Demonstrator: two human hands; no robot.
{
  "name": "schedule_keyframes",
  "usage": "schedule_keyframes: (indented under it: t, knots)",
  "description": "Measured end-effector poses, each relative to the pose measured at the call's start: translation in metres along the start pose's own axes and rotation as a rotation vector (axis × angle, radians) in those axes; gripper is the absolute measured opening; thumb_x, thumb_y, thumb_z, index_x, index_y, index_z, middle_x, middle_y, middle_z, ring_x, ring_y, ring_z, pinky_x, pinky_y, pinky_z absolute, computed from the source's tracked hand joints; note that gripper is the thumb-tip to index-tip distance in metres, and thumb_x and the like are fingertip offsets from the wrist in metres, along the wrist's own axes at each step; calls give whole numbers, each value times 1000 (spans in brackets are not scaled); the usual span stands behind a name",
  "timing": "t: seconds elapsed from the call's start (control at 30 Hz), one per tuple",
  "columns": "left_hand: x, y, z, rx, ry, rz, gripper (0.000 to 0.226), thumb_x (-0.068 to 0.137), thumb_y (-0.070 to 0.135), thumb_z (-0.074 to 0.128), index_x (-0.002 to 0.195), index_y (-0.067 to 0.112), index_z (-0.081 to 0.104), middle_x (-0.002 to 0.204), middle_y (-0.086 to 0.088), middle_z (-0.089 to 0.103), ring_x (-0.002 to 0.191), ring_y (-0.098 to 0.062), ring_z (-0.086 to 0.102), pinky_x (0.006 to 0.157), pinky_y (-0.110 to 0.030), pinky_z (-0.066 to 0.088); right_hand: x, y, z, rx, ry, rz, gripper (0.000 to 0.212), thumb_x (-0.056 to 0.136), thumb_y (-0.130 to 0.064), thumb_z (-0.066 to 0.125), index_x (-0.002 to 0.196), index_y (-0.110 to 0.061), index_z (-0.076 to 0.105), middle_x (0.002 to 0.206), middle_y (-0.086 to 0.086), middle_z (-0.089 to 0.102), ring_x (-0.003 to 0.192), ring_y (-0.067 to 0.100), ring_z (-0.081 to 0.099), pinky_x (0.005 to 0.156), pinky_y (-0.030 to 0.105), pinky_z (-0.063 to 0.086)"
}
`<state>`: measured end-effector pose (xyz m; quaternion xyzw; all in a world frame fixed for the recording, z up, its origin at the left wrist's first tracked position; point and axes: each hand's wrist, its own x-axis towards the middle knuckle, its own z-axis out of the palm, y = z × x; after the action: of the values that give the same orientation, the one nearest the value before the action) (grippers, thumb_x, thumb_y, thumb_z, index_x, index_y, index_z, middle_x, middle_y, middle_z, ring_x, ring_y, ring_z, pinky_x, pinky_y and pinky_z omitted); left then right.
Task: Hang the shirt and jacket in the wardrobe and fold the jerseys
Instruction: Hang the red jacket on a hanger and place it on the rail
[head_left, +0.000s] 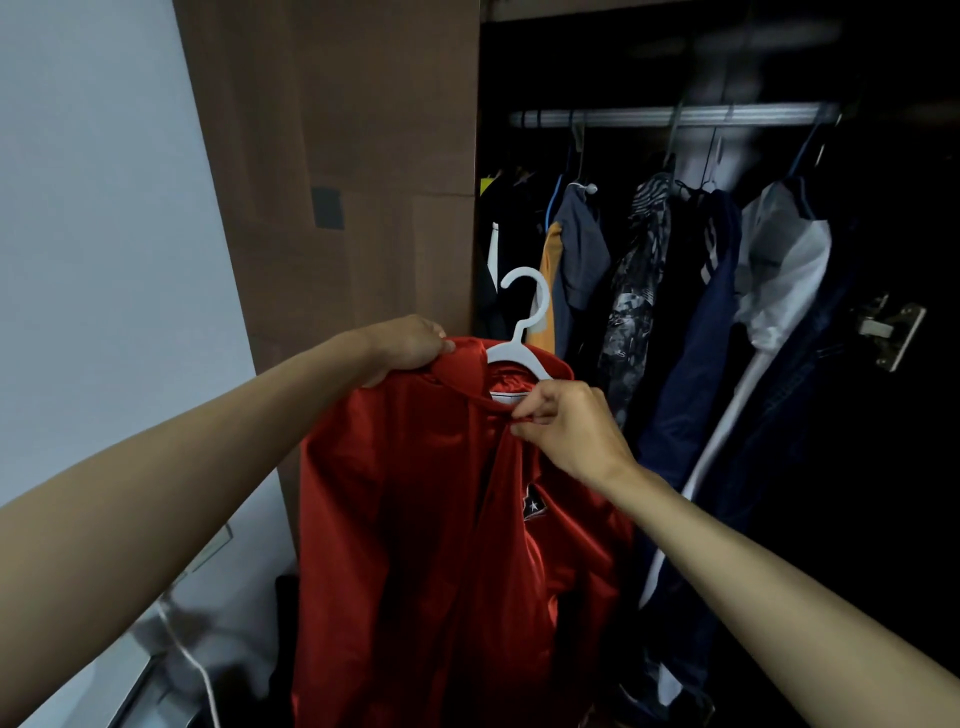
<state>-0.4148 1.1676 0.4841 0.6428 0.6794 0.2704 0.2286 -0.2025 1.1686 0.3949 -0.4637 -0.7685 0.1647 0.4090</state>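
Observation:
A shiny red jacket (426, 519) hangs in front of me on a white plastic hanger (522, 317), whose hook rises free above the collar. My left hand (410, 345) grips the jacket's left shoulder at the top. At the collar front, my right hand (566, 431) pinches the red fabric beside the hanger's right arm. A small dark badge with a star shows on the chest. The open wardrobe (727, 260) stands just behind and to the right, its metal rail (670, 115) well above the hanger hook.
Several garments hang on the rail: a grey and orange one (576, 249), a patterned one (634, 291), a navy jacket (696, 364) and a white one (784, 270). A brown wardrobe panel (337, 156) and pale wall (104, 208) are left. A door hinge (891, 330) sticks out at right.

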Motion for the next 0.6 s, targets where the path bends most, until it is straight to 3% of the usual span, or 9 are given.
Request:
schedule_keyframes:
  t: [0.1,0.23,0.33,0.4,0.5,0.6]
  knots:
    - [0,1,-1,-18,-7,7,22,103,22,51,89,12,65,87,-4,63,87,-21,58,81,-27,45,2,1,-8,53,-3,45,29,70,-11,92,70,-20,64,68,0,73,69,12,72,70,27,58]
    - [0,2,1,-2,-11,15,22,103,22,52,98,7,67,98,-9,66,91,-23,60,87,-33,49,3,2,-11,51,-117,-27,27,70,-14,92,80,-22,68,73,1,75,72,11,74,78,37,62]
    - [1,3,2,8,-6,13,24,103,23,52,91,8,67,94,-9,65,91,-24,59,88,-33,49,-1,4,-13,-87,-219,-215,23,79,-20,86,96,-25,72,91,-5,77,89,5,73,84,35,61]
    - [2,3,2,7,-11,7,25,103,24,52,86,11,64,89,-7,65,86,-23,58,85,-32,49,-7,3,-14,-250,-179,-378,20,84,-25,82,102,-23,73,98,-6,77,92,9,72,82,33,59]
    - [1,4,2,-15,-17,8,23,103,24,52,86,12,63,84,-7,63,79,-21,57,78,-30,48,-14,2,-12,-437,-15,-632,19,85,-21,79,102,-21,70,90,-4,75,82,19,72,65,38,58]
    - [-1,4,0,-40,-42,11,25,104,22,50,91,8,66,86,-9,66,78,-21,60,79,-33,53,-16,3,-8,-602,-82,-796,30,89,-11,67,115,-24,61,80,-2,68,68,22,66,52,39,53]
